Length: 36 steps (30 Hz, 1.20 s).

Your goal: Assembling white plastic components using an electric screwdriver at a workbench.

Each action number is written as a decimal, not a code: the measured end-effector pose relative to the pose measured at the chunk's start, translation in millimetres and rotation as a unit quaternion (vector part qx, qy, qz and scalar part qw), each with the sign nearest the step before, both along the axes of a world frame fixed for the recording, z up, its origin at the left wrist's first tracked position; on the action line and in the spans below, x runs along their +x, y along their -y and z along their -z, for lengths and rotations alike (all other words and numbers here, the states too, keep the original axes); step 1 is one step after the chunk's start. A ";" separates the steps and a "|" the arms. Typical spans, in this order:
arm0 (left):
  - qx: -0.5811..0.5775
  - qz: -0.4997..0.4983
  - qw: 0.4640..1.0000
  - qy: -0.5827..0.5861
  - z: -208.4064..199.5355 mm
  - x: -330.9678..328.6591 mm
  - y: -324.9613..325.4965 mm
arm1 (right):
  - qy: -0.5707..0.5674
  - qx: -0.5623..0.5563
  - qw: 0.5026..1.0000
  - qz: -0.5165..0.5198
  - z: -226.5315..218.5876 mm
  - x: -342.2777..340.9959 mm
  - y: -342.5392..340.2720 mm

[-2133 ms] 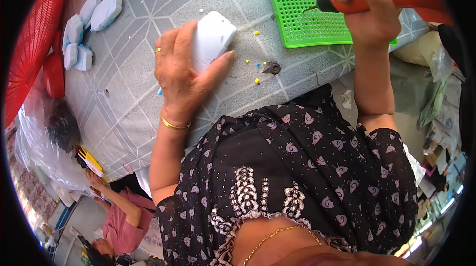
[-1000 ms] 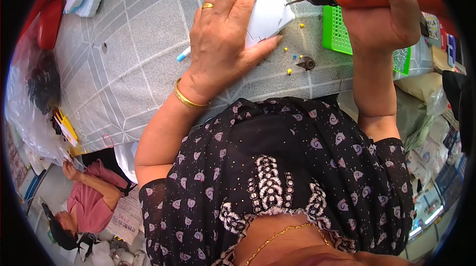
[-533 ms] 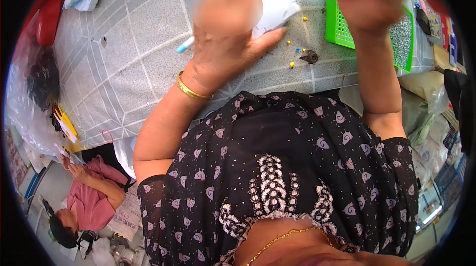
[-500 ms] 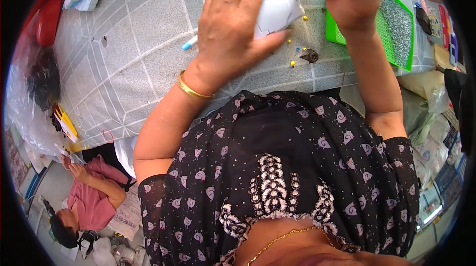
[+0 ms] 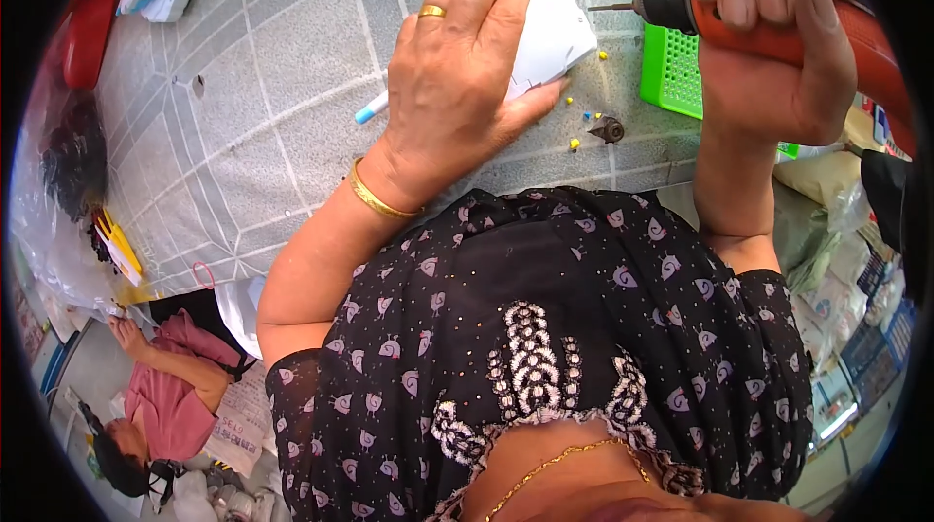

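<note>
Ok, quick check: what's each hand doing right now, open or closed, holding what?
Left hand: closed over the white plastic housing, holding it.
Right hand: closed, fingers wrapped around the red power driver.

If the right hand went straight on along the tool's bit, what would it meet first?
Probably the white casing held by the left hand: the bit points at its right edge, though depth is unclear.

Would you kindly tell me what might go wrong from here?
The thin bit of the orange-red power tool points toward the white case and might skid, scratching the surface. The left hand grips that case nearby, so a slip could hurt it. Small yellow pieces lie loose near the case and might get knocked astray.
</note>
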<state>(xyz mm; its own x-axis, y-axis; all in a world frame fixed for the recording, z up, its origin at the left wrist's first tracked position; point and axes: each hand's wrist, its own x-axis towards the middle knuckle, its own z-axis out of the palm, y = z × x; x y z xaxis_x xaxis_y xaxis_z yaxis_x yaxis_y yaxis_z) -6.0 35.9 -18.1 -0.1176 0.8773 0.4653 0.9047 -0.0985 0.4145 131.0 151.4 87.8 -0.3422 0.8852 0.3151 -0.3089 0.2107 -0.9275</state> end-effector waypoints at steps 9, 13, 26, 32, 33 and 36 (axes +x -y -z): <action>-0.022 -0.023 0.999 0.011 -7.3 1.4 3.3 | 0.010 -0.067 0.997 0.048 -4.1 -15.4 10.8; -0.013 -0.022 1.000 0.018 -4.2 -1.1 3.5 | 0.013 -0.093 0.994 0.063 -5.9 -24.1 12.5; -0.018 -0.025 0.999 0.015 -5.5 0.4 1.8 | 0.010 -0.132 0.990 0.054 -4.2 -22.5 4.1; -0.021 -0.022 1.000 0.002 -8.4 2.4 2.4 | 0.002 -0.053 0.993 -0.106 1.8 -8.3 1.5; -0.020 -0.022 1.000 -0.002 -8.2 3.0 3.2 | 0.003 -0.053 0.993 -0.106 3.4 -7.6 -0.3; -0.030 -0.020 0.999 -0.005 -6.7 3.7 3.3 | 0.035 -0.050 0.989 -0.136 8.0 -9.1 -5.8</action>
